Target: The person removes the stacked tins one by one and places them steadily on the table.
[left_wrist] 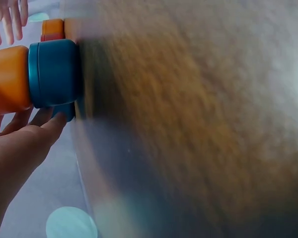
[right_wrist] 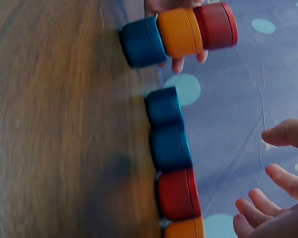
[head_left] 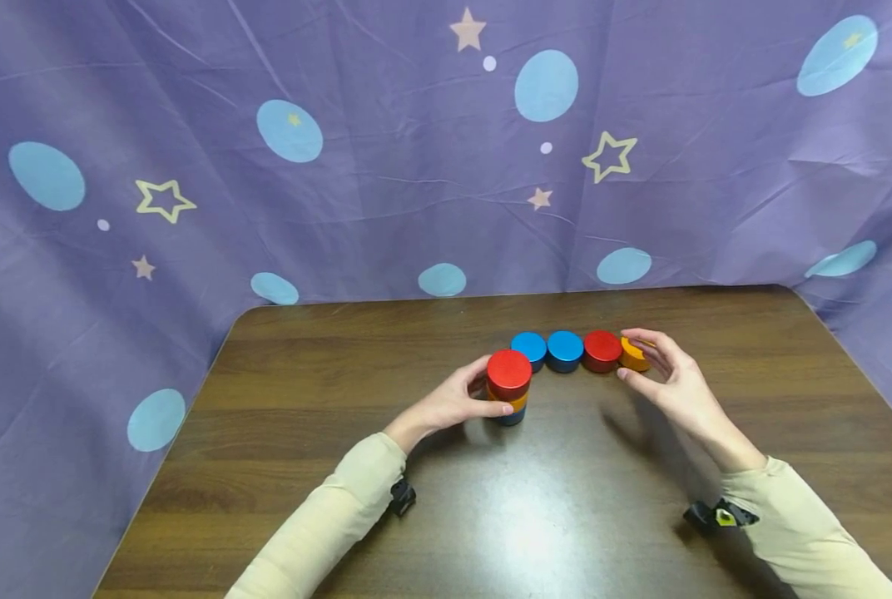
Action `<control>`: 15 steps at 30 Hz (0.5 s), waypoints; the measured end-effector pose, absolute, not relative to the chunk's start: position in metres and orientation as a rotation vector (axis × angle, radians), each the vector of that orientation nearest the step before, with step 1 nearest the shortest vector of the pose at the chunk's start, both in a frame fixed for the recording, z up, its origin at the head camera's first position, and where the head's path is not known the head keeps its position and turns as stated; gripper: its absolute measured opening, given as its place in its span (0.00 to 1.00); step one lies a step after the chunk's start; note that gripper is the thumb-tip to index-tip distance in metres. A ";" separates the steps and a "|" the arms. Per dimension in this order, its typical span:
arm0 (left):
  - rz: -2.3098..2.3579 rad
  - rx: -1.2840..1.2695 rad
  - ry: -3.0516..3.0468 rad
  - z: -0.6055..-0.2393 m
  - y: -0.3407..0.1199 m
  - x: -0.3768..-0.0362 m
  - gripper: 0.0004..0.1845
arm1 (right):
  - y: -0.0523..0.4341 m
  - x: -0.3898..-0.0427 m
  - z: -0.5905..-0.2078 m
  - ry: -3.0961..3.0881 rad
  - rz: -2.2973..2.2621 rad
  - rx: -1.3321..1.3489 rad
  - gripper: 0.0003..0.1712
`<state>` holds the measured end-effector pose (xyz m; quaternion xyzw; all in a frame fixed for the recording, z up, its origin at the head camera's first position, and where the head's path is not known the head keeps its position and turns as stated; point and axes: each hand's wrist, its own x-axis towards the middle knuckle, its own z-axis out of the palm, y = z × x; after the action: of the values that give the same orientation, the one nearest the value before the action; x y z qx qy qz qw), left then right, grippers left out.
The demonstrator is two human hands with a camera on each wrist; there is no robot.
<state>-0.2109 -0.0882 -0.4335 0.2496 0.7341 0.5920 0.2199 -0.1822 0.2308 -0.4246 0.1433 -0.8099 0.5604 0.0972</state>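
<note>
My left hand (head_left: 455, 401) grips a stack of three round lidded tins from the left side, thumb in front and fingers behind. A red tin (head_left: 509, 372) is on top, an orange tin (right_wrist: 178, 32) in the middle and a blue tin (left_wrist: 55, 72) at the bottom. Behind the stack runs a row: a blue tin (head_left: 528, 346), another blue tin (head_left: 565, 349), a red tin (head_left: 602, 351) and, at the right end, an orange tin (head_left: 631, 356). Over that end my right hand (head_left: 676, 384) hovers with fingers spread, holding nothing; its fingertips partly cover the orange tin.
Everything stands on a brown wooden table (head_left: 326, 374) whose far edge lies just beyond the row. A purple curtain (head_left: 386, 166) with stars and blue spots hangs behind and at the sides. Bright glare shows on the tabletop near the front.
</note>
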 end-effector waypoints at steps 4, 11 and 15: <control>1.606 0.677 2.046 -0.439 -0.087 -0.213 0.34 | 0.219 -0.179 -0.422 -2.374 1.678 0.489 0.28; 1.615 0.665 2.063 -0.439 -0.085 -0.212 0.34 | 0.197 -0.173 -0.425 -2.374 1.728 0.557 0.28; 1.642 0.669 2.055 -0.439 -0.085 -0.212 0.33 | 0.185 -0.173 -0.427 -2.399 1.761 0.561 0.27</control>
<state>-0.2115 -0.0845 -0.4394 0.2407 0.7400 0.5911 0.2123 -0.1727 0.1853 -0.4271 0.1850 -0.7910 0.5805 0.0564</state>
